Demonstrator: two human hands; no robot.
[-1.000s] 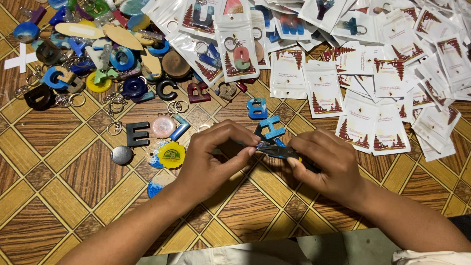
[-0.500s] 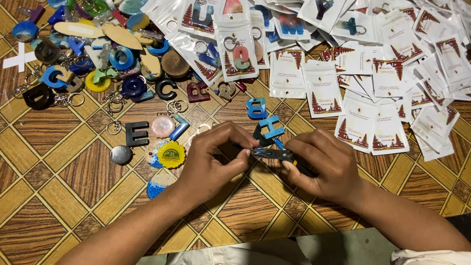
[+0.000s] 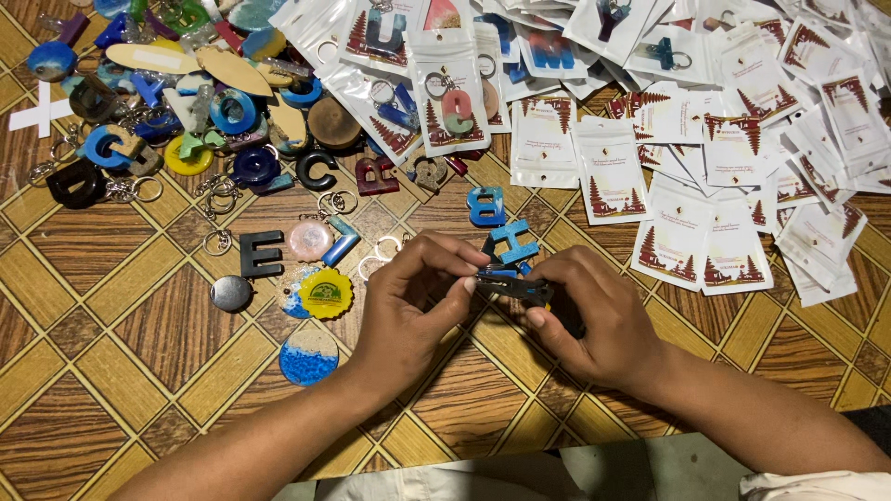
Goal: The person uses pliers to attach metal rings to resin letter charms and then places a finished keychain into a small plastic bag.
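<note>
Both hands meet mid-floor: left hand (image 3: pixel 408 297) fingers pinch the dark pliers' (image 3: pixel 515 288) tip, right hand (image 3: pixel 585 320) fingers grip their handles, steadying them.

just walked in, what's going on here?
A person sits at a wood-patterned table. The right hand holds small dark pliers, and the left hand pinches at their tip. A blue letter charm lies just beyond. Loose resin keychains are heaped to the left, white packets to the right.

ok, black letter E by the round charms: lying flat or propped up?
Flat. The black letter E lies face-up on the patterned floor, its whole front visible, just above the grey disc, clear of both hands.
</note>
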